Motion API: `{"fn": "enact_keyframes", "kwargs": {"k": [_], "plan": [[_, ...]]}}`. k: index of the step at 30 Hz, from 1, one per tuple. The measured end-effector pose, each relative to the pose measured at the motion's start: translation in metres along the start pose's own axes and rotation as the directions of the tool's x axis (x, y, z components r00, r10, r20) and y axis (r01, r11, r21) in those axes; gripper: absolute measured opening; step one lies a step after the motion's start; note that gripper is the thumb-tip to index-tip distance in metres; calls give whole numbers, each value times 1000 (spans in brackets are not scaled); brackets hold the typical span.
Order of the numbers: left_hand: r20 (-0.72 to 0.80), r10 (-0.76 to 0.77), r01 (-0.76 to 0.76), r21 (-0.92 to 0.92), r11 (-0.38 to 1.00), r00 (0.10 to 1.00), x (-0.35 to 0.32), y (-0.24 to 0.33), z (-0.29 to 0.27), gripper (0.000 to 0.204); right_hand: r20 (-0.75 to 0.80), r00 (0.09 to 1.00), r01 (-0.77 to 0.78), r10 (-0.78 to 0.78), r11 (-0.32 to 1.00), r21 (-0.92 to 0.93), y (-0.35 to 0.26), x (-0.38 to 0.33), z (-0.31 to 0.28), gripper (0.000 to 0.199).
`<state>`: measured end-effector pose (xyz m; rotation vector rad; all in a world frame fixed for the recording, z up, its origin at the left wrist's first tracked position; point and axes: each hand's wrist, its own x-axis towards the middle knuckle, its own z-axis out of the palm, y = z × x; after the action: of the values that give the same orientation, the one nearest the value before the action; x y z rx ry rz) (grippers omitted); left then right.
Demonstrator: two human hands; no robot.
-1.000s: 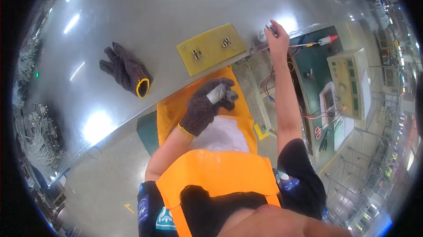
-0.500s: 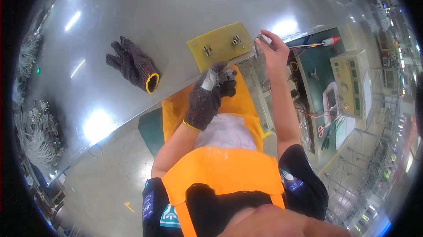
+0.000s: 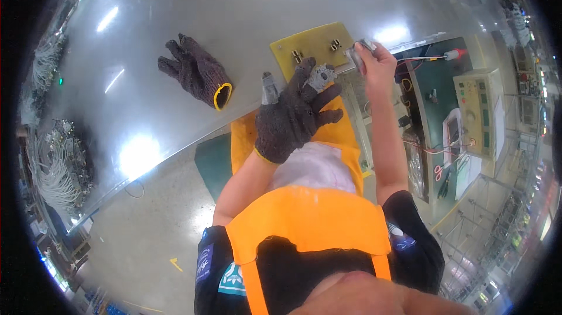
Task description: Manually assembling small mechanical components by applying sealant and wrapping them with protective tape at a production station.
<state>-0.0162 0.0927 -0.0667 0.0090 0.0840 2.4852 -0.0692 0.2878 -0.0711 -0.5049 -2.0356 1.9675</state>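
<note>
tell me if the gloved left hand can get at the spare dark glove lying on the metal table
Probably yes. The left hand hovers spread at the table's near edge, and the spare glove lies flat off to its left on the metal table, with only bare surface between them.

Factory or electronics workshop: wide shiny metal worktable (image 3: 246, 5) ahead of the gloved left hand (image 3: 293, 113), beige test instrument (image 3: 477, 110) with wired probes right of the bare right hand (image 3: 377, 63), cable bundles (image 3: 55, 163) far left, spare work glove (image 3: 196, 72) just left
</note>
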Motion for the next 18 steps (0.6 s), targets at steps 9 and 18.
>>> {"fn": "enact_keyframes", "kwargs": {"k": [9,18], "plan": [[-21,-17,16,-24,1000,1000,-8,4,-2,77,-74,991,91,-115,958,-271,23,56,-42,23],[-96,-81,86,47,995,992,-10,-6,20,85,-179,954,58,-240,733,-678,10,30,-62,36]]}}
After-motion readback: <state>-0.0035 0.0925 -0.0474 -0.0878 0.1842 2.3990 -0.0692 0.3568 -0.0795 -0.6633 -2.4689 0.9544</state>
